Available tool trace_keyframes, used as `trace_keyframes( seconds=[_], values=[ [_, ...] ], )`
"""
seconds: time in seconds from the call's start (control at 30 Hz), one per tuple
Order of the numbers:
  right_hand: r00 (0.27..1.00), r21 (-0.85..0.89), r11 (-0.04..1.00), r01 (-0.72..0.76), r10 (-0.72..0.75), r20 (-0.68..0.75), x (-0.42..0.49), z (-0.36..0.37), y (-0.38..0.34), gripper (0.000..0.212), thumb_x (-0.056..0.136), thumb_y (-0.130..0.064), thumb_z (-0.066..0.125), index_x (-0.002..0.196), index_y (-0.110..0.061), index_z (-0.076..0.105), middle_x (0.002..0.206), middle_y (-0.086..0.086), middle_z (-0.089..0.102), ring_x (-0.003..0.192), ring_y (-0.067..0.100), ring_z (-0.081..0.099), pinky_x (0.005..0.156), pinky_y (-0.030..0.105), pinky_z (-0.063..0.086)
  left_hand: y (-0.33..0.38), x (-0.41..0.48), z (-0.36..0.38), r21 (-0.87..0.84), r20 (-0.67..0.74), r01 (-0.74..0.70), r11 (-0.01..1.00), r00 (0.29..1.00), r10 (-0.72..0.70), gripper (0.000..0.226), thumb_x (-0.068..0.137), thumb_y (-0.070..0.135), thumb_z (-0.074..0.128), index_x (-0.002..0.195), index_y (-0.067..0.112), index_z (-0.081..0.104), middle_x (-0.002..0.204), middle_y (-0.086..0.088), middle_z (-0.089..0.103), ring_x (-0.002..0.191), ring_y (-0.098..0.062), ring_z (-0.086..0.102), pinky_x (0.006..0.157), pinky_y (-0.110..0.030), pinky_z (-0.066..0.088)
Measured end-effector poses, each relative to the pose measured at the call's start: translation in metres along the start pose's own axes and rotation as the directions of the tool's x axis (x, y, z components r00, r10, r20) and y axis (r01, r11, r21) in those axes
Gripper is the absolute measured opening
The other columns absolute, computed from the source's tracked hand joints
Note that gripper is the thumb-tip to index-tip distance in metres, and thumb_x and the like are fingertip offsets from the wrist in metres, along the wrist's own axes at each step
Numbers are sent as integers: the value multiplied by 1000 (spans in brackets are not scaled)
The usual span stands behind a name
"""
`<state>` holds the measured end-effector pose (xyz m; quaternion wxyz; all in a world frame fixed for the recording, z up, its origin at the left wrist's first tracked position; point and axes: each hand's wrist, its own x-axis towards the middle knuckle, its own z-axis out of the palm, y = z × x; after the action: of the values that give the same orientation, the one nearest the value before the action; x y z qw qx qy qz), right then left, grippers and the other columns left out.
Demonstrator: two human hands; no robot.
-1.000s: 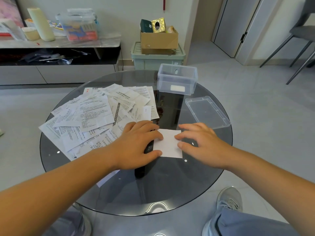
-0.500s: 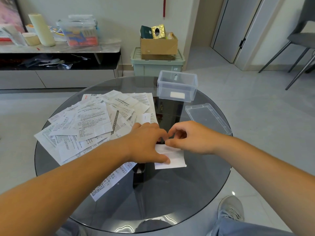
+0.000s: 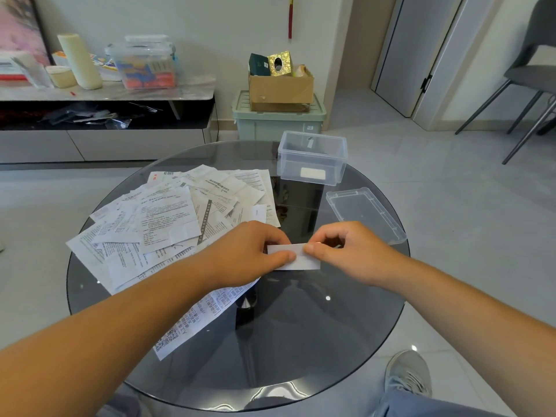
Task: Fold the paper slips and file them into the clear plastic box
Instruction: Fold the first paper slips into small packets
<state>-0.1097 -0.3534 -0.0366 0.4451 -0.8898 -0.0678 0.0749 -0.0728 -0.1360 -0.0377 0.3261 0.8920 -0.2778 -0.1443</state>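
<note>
Nearest the viewer, at the 6 o'clock half of the round glass table (image 3: 301, 341), both hands work one white paper slip (image 3: 296, 257), which is folded to a narrow strip and lies on or just above the glass near the table's centre. The left hand (image 3: 246, 254) pinches the strip's left end between thumb and fingers; the right hand (image 3: 346, 251) pinches its right end, thumb on top and fingers curled closed over the far edge. This slip appears to be mid-fold, not yet ready to file. From 9 to 12 o'clock lies the pile of printed slips (image 3: 168, 224), spread flat and overlapping, unfolded as far as can be seen; one long slip (image 3: 192, 323) trails from under the left forearm toward 7 o'clock. At 2 o'clock the lid (image 3: 365, 215) lies flat on the glass, apart from the box. At 1 o'clock stands the clear plastic box (image 3: 313, 158), open-topped; what looks like one folded slip rests inside. Judged so, nearly the whole pile remains.
</note>
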Motion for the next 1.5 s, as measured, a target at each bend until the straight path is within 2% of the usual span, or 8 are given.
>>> trace_keyframes(
  seconds=[0.37, 0.63, 0.8, 0.93, 1.07, 1.17, 1.33, 1.5],
  values=[
    [988, 158, 985, -62, 83, -129, -5, 12, -7, 14, 94, -25, 68, 91, -13, 74, 65, -1, 72, 53, 11, 63, 52, 19, 45, 15, 1, -3, -278, -124, 147, 949, 974, -188, 12, 85, 31, 78, 96, 26, 78, 78, 10, 74, 71, -1, 68, 60, -11, 50],
    [982, 35, 981, -190, 190, 1, -7, 1, -2, 18, 99, -25, 60, 91, -15, 72, 66, -3, 73, 56, 10, 62, 49, 17, 40, 12, -8, -11, -349, 60, 251, 903, 967, -246, 12, 92, 7, 69, 98, 17, 74, 81, -1, 77, 78, -18, 74, 67, -20, 57],
    [988, -198, 969, -151, 143, -54, -9, -2, 7, 25, 96, -32, 63, 71, -26, 66, 58, -6, 62, 54, 6, 55, 52, 20, 40, 9, -18, 5, 159, -237, -32, 987, 969, 70, 18, 97, 22, 56, 111, 29, 64, 108, 13, 67, 99, -5, 61, 89, -21, 50],
    [996, -430, 901, -59, 24, -85, -8, 13, 7, 16, 92, -37, 62, 77, -29, 60, 67, -11, 55, 70, 10, 53, 61, 34, 45, 10, -27, 32, 515, 31, -305, 801, 941, 337, 39, 93, 33, 36, 122, 23, 59, 122, 3, 58, 109, -16, 53, 96, -35, 46],
    [989, -594, 804, -18, -73, -129, -16, 14, 13, 23, 94, -45, 62, 109, -29, 59, 95, -13, 53, 96, 14, 51, 71, 31, 43, 2, -36, 39, 629, 149, -324, 707, 943, 299, 54, 102, 48, 25, 142, 19, 46, 149, -1, 44, 136, -19, 40, 115, -34, 31],
    [942, -636, 736, 232, -334, -43, -27, 18, 17, 33, 100, -38, 49, 125, -23, 65, 130, -6, 60, 122, 18, 51, 98, 38, 47, 5, -40, 35, 647, 229, -327, 689, 945, 233, 70, 102, 59, 12, 159, 19, 19, 167, -3, 13, 154, -17, 7, 126, -37, 4],
    [959, -684, 682, 259, -101, 263, -56, 29, 20, 70, 98, -58, 1, 160, -27, 3, 166, -12, -9, 150, 1, -18, 123, 29, -9, -1, -49, 33, 671, 314, -330, 664, 938, 148, 73, 102, 61, 9, 157, 22, -17, 163, 4, -25, 148, -7, -29, 120, -40, -22],
    [967, -797, 566, 211, -3, 253, -68, 18, 19, 72, 94, -61, -8, 158, -29, -12, 163, -16, -24, 146, 4, -30, 123, 33, -13, -2, -49, 32, 699, 340, -330, 635, 934, 111, 75, 100, 65, 8, 158, 23, -14, 164, 3, -25, 148, -8, -28, 121, -42, -20]
  ],
)
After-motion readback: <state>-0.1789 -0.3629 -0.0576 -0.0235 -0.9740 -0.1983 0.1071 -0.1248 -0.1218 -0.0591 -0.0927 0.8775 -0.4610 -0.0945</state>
